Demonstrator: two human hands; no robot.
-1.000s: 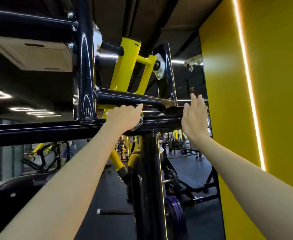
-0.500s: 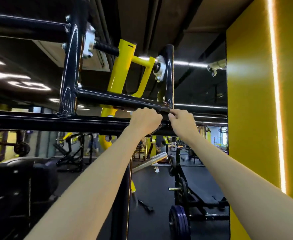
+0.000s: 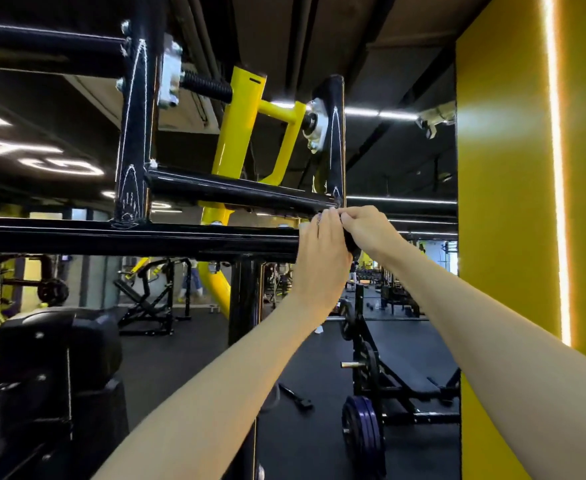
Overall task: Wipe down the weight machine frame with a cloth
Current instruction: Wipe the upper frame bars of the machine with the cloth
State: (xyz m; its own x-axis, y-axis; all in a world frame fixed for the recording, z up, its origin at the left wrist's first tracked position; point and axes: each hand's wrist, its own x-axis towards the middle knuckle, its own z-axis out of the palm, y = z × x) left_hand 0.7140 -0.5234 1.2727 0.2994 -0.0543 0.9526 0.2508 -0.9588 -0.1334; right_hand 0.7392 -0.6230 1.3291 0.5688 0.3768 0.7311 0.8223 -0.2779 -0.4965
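Two hands, left (image 3: 321, 258) and right (image 3: 366, 228), curled together on a dark cloth (image 3: 349, 242) at one frame (image 3: 146, 237) bar's end (no writing legible).

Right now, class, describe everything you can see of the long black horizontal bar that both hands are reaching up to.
The black horizontal bar is a glossy, painted-metal-looking tube running level from the picture's left edge to the hands. A black upright meets its top at a visible weld; a black post drops below it. The left hand covers its right end, fingers curled over it. The right hand touches the left hand's fingertips there. Something dark shows between the hands; whether it is the cloth is unclear.
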